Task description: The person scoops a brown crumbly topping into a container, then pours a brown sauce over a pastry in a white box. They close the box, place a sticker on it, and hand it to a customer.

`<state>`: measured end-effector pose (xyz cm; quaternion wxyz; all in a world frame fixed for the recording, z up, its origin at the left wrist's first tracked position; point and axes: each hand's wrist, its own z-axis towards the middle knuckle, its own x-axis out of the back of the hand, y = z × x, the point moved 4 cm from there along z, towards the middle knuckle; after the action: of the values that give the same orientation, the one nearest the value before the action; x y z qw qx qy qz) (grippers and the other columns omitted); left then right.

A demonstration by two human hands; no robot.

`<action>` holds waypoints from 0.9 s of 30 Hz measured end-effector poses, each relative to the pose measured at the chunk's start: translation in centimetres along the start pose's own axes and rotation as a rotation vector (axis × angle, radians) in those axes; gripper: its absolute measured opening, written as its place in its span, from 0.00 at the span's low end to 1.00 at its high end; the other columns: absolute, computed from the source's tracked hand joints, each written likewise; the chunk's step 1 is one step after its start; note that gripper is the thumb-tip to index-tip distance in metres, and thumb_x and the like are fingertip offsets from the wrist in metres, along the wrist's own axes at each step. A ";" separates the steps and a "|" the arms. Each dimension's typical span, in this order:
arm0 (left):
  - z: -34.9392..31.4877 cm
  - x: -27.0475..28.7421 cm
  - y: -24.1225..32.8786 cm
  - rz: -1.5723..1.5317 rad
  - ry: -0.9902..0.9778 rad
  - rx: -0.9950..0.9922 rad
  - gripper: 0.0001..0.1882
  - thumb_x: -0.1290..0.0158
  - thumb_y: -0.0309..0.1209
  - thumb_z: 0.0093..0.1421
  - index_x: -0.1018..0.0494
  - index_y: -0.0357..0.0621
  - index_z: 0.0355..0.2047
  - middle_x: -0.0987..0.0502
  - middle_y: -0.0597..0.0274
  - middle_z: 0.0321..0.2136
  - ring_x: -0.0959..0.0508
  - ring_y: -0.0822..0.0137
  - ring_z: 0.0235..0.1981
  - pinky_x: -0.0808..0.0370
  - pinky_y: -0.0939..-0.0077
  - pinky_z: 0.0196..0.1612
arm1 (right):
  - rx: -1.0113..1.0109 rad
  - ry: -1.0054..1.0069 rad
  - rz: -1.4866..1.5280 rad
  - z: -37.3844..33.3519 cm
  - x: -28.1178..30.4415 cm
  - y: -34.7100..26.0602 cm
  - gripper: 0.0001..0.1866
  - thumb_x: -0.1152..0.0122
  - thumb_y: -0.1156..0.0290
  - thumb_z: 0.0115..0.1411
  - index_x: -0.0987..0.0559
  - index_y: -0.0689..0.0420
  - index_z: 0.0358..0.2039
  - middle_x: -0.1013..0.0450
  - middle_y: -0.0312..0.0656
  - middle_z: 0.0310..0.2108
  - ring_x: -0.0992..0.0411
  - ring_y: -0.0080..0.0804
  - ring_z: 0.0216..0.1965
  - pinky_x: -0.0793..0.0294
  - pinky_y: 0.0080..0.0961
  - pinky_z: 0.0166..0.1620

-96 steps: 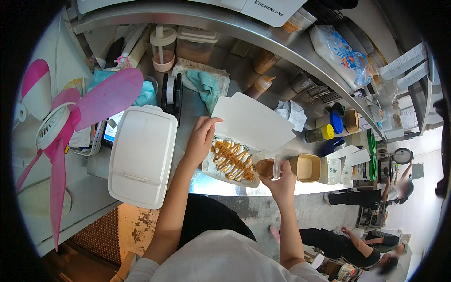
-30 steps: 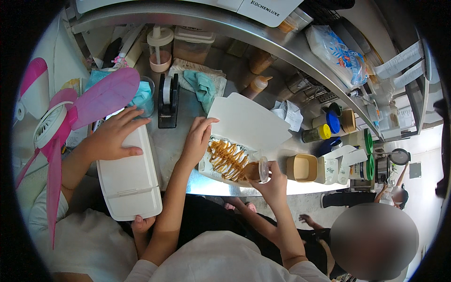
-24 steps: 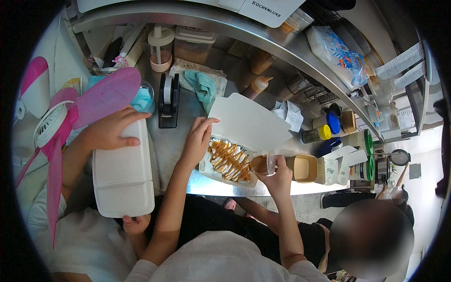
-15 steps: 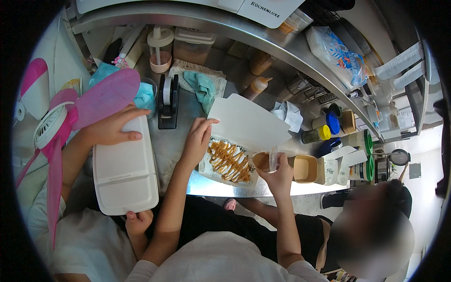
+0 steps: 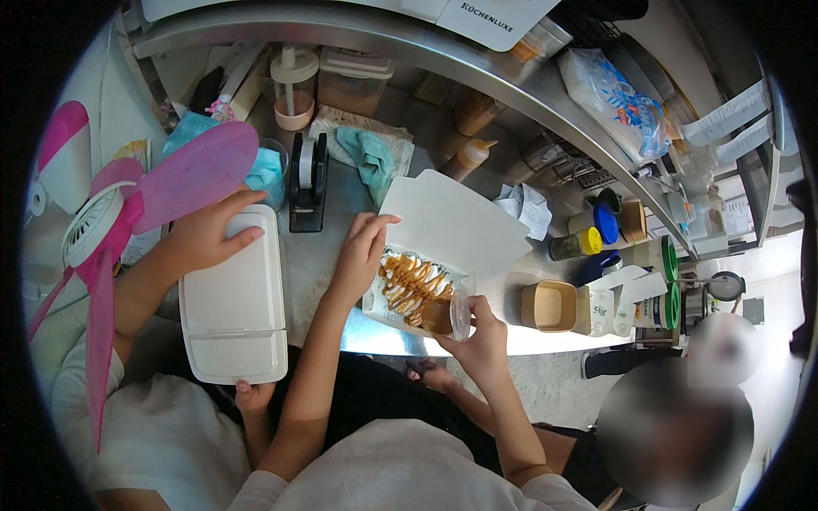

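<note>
An open white cardboard takeaway box (image 5: 452, 223) rests on the steel counter, its lid raised at the back. Inside lies food (image 5: 411, 285) topped with white cream swirls, brown drizzle and crumbs. My left hand (image 5: 361, 254) grips the box's left side by the lid. In my right hand (image 5: 479, 334) is a small clear plastic cup (image 5: 460, 315), tipped on its side over the food's right end, with brown contents at its mouth. Both hands are closed on what they hold.
At left a co-worker's hands hold a white lidded container (image 5: 234, 298), near a pink fan (image 5: 128, 209). A tape dispenser (image 5: 308, 183), teal cloth (image 5: 366, 162) and sauce bottle (image 5: 467, 159) stand behind. Rightward are a brown paper tub (image 5: 549, 307), more boxes (image 5: 607, 307) and jars (image 5: 575, 244).
My right hand has moved left and lower, tipping the cup over the food's right end. The co-worker's white container has shifted slightly right. My left hand stays on the box.
</note>
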<state>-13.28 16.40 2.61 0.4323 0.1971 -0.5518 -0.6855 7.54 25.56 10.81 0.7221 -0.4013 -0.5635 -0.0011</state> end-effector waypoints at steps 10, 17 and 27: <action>-0.1 0.0 -0.1 -0.011 -0.008 0.018 0.12 0.56 0.24 0.69 0.26 0.41 0.49 0.28 0.54 0.43 0.25 0.59 0.46 0.30 0.70 0.49 | 0.059 0.070 -0.009 1.5 0.1 0.8 0.29 0.20 0.71 0.39 0.30 0.59 0.38 0.22 0.53 0.33 0.20 0.51 0.35 0.21 0.37 0.35; 0.0 0.1 -0.1 0.034 0.021 -0.062 0.12 0.56 0.24 0.69 0.26 0.43 0.48 0.29 0.52 0.41 0.25 0.55 0.40 0.28 0.69 0.44 | 0.036 0.190 -0.078 3.7 1.5 2.4 0.29 0.20 0.69 0.39 0.30 0.59 0.38 0.22 0.51 0.31 0.20 0.50 0.33 0.21 0.36 0.35; 0.0 -0.1 -0.3 0.028 0.028 -0.061 0.12 0.56 0.24 0.69 0.26 0.43 0.49 0.29 0.52 0.41 0.24 0.55 0.40 0.28 0.69 0.44 | -0.006 0.184 -0.093 4.5 1.3 2.4 0.28 0.21 0.69 0.40 0.30 0.58 0.38 0.22 0.54 0.31 0.20 0.51 0.34 0.21 0.38 0.35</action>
<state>-13.37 16.46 2.30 0.4552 0.1856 -0.5273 -0.6930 5.44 30.36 10.63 0.7688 -0.3751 -0.5127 -0.0735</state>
